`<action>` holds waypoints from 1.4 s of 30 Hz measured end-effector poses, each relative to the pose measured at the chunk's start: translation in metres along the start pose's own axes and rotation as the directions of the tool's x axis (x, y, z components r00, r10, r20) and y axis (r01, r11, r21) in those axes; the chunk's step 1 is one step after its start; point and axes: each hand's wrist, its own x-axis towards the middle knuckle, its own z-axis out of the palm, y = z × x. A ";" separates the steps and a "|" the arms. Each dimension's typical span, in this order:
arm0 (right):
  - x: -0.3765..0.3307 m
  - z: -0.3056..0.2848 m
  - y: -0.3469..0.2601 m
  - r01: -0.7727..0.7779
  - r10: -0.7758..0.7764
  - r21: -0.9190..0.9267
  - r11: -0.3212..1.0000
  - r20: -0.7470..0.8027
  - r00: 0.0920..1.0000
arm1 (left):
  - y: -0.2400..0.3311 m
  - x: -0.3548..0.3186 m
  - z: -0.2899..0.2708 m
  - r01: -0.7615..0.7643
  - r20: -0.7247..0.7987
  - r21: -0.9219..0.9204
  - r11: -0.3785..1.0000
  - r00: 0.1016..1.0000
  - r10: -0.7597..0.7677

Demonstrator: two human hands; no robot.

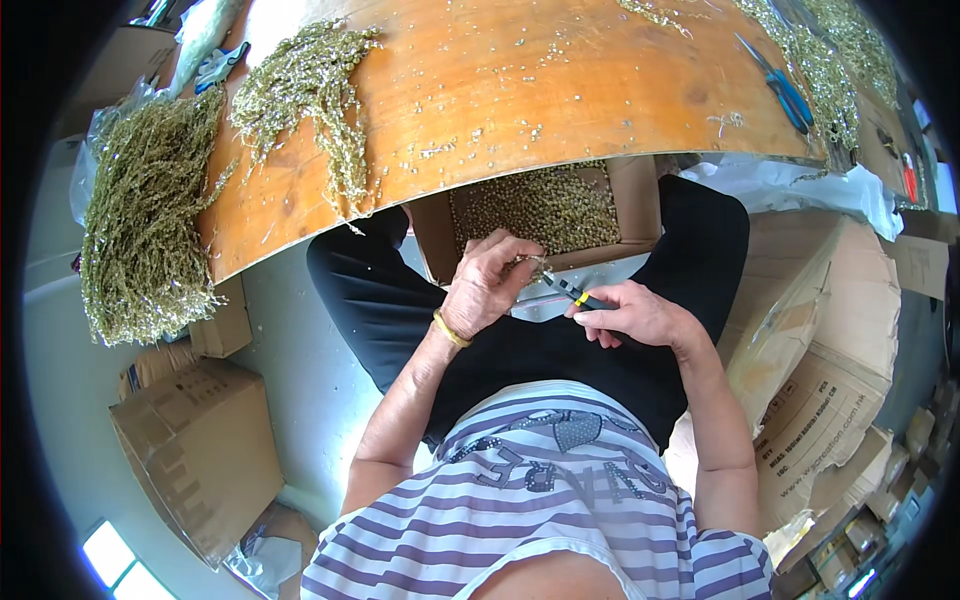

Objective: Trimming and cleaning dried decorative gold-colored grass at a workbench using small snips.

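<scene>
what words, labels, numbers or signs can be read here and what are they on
Torn cardboard at right: dark printed lines, partly legible; not copied here.
Striped shirt: large dark lettering, not copied here.
Brown carton at left: large faded print, too blurred to read.
Hand tool in the right hand: any marking is too small to read.
</scene>
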 end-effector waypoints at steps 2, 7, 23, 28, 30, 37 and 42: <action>0.000 0.004 -0.003 -0.012 0.012 -0.019 1.000 -0.007 1.000 | -0.002 -0.001 0.006 -0.019 -0.047 0.062 0.998 0.999 0.021; -0.006 0.009 -0.007 0.136 -0.181 -0.350 0.927 -0.099 0.979 | -0.021 0.001 0.021 0.404 -0.089 -0.560 0.723 0.839 -0.537; 0.072 0.029 -0.007 0.598 -0.493 -0.031 0.801 -0.600 0.630 | -0.009 0.002 0.010 0.251 0.078 -0.873 0.418 0.918 -0.388; 0.068 0.026 -0.006 0.598 -0.524 -0.049 0.800 -0.542 0.657 | -0.009 0.001 -0.003 0.245 0.126 -0.910 0.335 0.932 -0.339; 0.065 0.025 -0.006 0.555 -0.435 0.074 0.828 -0.540 0.721 | -0.008 0.001 -0.006 0.291 0.191 -0.920 0.263 0.918 -0.347; 0.063 0.036 -0.016 0.623 -0.422 0.155 0.767 -0.611 0.670 | -0.004 0.005 0.004 0.182 0.002 -0.884 0.431 0.923 -0.385; 0.067 0.042 -0.018 0.707 -0.485 0.103 0.700 -0.658 0.576 | 0.003 0.004 0.006 0.186 0.007 -0.875 0.448 0.928 -0.372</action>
